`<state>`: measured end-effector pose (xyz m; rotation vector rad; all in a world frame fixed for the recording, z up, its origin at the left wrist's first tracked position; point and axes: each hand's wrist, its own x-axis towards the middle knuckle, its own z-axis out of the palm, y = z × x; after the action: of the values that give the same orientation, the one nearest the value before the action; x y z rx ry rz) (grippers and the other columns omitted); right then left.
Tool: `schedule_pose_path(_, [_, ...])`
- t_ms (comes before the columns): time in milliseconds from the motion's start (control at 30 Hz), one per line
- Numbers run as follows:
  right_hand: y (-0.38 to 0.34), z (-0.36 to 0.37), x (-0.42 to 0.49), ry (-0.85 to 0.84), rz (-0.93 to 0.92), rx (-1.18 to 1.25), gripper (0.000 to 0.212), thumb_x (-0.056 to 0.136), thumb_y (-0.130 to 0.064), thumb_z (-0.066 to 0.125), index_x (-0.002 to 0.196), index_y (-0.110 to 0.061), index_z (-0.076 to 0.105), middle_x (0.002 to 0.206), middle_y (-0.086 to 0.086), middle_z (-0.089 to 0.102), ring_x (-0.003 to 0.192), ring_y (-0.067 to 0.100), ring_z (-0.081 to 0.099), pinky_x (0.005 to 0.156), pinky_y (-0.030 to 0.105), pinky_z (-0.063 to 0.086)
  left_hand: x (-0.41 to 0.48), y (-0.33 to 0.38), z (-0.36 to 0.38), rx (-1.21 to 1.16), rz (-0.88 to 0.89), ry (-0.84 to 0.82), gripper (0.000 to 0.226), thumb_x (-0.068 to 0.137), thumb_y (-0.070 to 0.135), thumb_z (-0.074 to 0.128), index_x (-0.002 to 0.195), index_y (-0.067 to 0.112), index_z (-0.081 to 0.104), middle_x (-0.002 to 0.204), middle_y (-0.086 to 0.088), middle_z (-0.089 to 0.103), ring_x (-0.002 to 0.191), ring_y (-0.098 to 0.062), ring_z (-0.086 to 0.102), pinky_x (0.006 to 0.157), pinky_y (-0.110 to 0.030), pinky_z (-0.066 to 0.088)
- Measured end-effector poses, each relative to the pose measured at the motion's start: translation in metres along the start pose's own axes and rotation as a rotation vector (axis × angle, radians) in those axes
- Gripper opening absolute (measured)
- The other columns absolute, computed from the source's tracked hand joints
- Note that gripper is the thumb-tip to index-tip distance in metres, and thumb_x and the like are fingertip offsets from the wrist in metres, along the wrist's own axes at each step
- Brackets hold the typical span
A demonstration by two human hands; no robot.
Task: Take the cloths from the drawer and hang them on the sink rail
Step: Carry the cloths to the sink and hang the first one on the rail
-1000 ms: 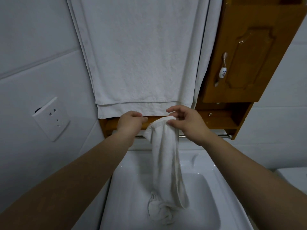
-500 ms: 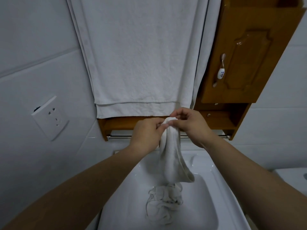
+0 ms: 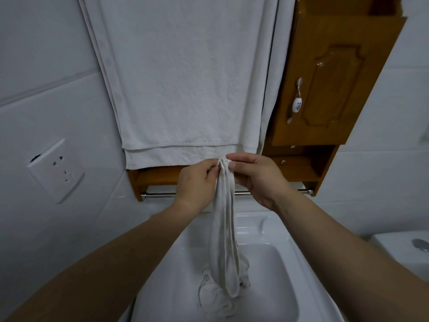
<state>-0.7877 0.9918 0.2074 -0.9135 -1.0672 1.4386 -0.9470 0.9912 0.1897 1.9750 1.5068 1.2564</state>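
Observation:
A white cloth (image 3: pixel 224 231) hangs bunched in a long narrow strip above the sink (image 3: pixel 278 298). My left hand (image 3: pixel 197 182) and my right hand (image 3: pixel 255 177) both pinch its top end, close together, in front of the chrome rail (image 3: pixel 160 194). The cloth's lower end reaches a second crumpled white cloth (image 3: pixel 214 296) lying in the sink basin. The rail runs under a wooden shelf, and its middle is hidden behind my hands.
A large white towel (image 3: pixel 183 89) hangs on the wall above the rail. A wooden cabinet (image 3: pixel 334 84) with a ceramic handle is at the upper right. A wall socket (image 3: pixel 55 170) sits at the left, a toilet tank (image 3: pixel 408 249) at the right edge.
My left hand has moved right from the cloth's spread corner to meet my right hand. The cloth's top edge is now gathered into a narrow bunch.

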Motion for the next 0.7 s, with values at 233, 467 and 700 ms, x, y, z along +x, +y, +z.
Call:
schedule_pose_path(233, [0.007,0.013,0.0,0.133,-0.174,-0.322,0.024,0.085,0.0,0.071,0.103,-0.016,0.076,0.084,-0.001,0.071,0.081,0.014,0.07,0.075,0.026,0.057,-0.004,0.003,0.004,-0.154,-0.098,0.064,0.025,0.099,0.022,0.054,0.11,0.032,0.075,0.084,0.018,0.071,0.08,0.002,0.065,0.066,-0.012,0.049])
schedule_pose_path(467, [0.015,0.023,-0.003,0.204,-0.274,-0.47,0.025,0.085,-0.003,0.068,0.101,-0.022,0.073,0.093,-0.001,0.069,0.083,0.008,0.065,0.073,0.021,0.054,-0.006,0.003,0.003,-0.036,-0.14,0.114,0.02,0.098,0.027,0.056,0.099,0.027,0.076,0.073,0.008,0.069,0.069,-0.008,0.062,0.062,-0.028,0.05])
schedule_pose_path(700, [0.02,0.037,-0.01,0.315,-0.42,-0.532,0.03,0.084,-0.002,0.066,0.097,-0.028,0.061,0.09,-0.011,0.061,0.074,-0.005,0.054,0.061,0.011,0.044,-0.006,0.013,0.002,-0.205,-0.329,0.204,0.027,0.093,0.023,0.058,0.074,0.014,0.074,0.065,-0.009,0.066,0.056,-0.024,0.052,0.054,-0.038,0.042])
